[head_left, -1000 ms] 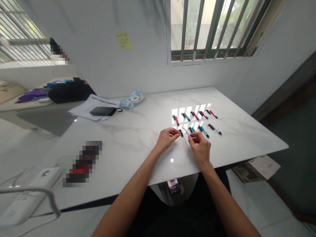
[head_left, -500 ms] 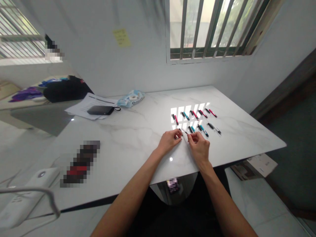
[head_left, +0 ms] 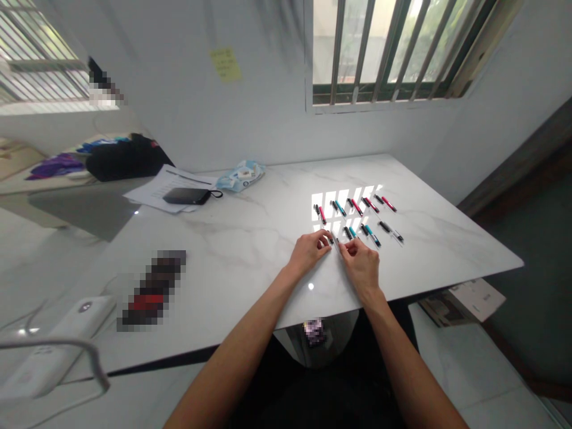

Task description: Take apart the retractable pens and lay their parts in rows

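Observation:
My left hand (head_left: 310,250) rests on the white table with its fingers curled around a small black pen cap (head_left: 330,239). Just to the right, my right hand (head_left: 361,265) pinches a slim pen part (head_left: 336,241), pale with a dark end; the fingers cover most of it. The two hands are close together, fingertips a small gap apart. Beyond them lie pens with their black caps beside them: a red pen (head_left: 322,215), a teal pen (head_left: 340,208), another teal pen (head_left: 372,236) and a clear pen with a black end (head_left: 395,233).
More red pens (head_left: 388,204) lie toward the back right of the table (head_left: 250,238). Farther left are papers (head_left: 154,187), a black pouch with a strap (head_left: 186,196) and a blue-white soft packet (head_left: 241,176). A white power strip (head_left: 58,345) lies at the near left.
The pen part in my right hand has come down slightly, nearer the table and alongside the cap. My left hand has barely moved; the whole view has shifted a little.

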A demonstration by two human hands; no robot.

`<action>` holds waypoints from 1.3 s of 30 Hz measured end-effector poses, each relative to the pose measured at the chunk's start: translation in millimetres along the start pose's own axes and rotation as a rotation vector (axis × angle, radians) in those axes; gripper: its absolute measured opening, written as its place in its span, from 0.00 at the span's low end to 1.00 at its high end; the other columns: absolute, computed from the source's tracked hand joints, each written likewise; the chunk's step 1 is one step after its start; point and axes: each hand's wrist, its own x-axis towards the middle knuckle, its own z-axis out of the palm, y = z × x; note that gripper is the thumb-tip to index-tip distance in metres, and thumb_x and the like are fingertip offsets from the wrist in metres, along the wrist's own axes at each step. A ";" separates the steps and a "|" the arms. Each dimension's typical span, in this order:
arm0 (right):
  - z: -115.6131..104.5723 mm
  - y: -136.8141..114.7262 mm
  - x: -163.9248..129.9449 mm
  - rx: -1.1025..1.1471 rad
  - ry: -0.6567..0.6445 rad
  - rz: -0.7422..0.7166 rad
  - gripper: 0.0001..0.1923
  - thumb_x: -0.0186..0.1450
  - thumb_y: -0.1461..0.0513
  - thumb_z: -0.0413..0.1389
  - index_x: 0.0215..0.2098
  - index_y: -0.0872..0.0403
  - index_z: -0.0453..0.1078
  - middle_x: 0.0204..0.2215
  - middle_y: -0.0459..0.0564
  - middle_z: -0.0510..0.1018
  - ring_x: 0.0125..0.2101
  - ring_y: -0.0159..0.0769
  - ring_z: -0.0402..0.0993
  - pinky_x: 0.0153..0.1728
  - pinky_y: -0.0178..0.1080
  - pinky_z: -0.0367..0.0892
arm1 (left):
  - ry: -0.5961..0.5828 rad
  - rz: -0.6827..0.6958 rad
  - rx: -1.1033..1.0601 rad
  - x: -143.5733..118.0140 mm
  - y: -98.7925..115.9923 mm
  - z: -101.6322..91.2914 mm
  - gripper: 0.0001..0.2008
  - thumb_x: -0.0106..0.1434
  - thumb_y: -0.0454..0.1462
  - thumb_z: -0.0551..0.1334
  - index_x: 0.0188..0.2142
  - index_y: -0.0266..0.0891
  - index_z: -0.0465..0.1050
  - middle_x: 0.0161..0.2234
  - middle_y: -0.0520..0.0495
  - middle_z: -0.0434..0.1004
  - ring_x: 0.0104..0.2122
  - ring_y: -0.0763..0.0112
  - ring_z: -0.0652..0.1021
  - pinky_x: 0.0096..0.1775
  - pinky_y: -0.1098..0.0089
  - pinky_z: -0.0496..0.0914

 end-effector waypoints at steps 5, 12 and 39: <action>0.6 -1.3 -0.5 -0.129 -0.023 0.022 0.15 0.70 0.50 0.59 0.33 0.51 0.78 0.28 0.51 0.85 0.29 0.44 0.80 0.35 0.41 0.66 | 0.005 0.002 0.009 -0.3 -1.9 1.5 0.12 0.61 0.31 0.69 0.44 0.45 0.79 0.33 0.54 0.84 0.30 0.72 0.79 0.36 0.72 0.71; -0.5 -2.2 -0.9 -0.176 -0.054 0.044 0.13 0.70 0.52 0.60 0.34 0.50 0.80 0.28 0.49 0.85 0.30 0.43 0.81 0.35 0.40 0.65 | 0.020 -0.001 0.050 -0.3 -2.3 2.2 0.10 0.62 0.32 0.69 0.43 0.45 0.79 0.34 0.54 0.84 0.30 0.72 0.80 0.36 0.72 0.70; -12.6 -2.4 1.6 -0.001 -0.027 -0.161 0.19 0.72 0.47 0.55 0.34 0.50 0.80 0.24 0.47 0.81 0.24 0.39 0.76 0.33 0.39 0.65 | 0.451 -0.166 0.197 38.3 -61.7 -98.4 0.22 0.67 0.53 0.60 0.25 0.41 0.76 0.16 0.54 0.66 0.20 0.71 0.66 0.32 0.69 0.58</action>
